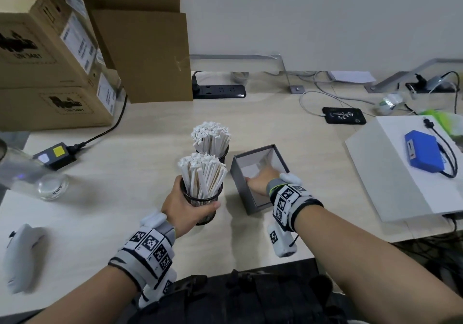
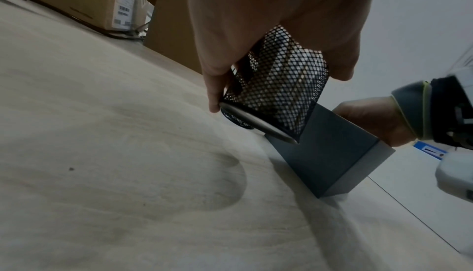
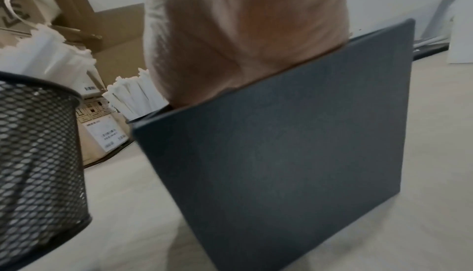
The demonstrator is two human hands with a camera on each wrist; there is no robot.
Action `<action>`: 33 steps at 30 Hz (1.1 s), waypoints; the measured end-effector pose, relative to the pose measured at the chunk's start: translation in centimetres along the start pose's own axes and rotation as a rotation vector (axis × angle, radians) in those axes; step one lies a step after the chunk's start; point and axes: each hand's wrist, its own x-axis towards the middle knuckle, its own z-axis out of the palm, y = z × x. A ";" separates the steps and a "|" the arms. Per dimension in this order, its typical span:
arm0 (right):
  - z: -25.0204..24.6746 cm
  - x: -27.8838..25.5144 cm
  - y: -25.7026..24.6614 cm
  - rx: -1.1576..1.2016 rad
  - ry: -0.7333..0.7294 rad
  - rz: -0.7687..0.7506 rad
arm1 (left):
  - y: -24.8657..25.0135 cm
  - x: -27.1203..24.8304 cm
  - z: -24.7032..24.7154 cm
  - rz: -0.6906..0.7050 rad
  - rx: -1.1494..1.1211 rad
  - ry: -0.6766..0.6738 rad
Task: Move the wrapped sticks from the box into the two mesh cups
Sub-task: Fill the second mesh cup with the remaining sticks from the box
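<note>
Sticks (image 1: 204, 173) stand upright in the near mesh cup (image 1: 200, 204), long axes vertical, paper tips fanned above the rim; the left hand (image 1: 181, 206) wraps its grip round that cup, lifted and tilted off the tabletop (image 2: 102, 133) in the left wrist view. A second mesh cup (image 1: 223, 154), also packed, stands just beyond the left grip. The box (image 1: 246, 199) sits just right of the held cup, and the right hand (image 1: 260, 179) reaches down inside it. Whether that grip is closed on anything I cannot tell, as the box wall hides its fingers. Anything left lies under the right hand, the nearer one.
</note>
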 end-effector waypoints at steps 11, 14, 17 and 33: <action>1.2 -0.8 0.1 0.005 0.119 -0.058 | 0.4 -0.1 0.3 0.008 0.021 -0.033; 0.8 -0.8 -0.2 -0.035 0.065 -0.040 | 0.6 -0.1 0.2 0.001 0.030 -0.026; 0.7 -0.5 -0.3 -0.019 0.006 -0.038 | 0.7 -0.2 0.3 -0.001 0.028 -0.025; -0.5 -1.4 -1.4 0.088 -0.367 -0.185 | -0.7 -0.2 -0.3 -0.063 0.041 -0.032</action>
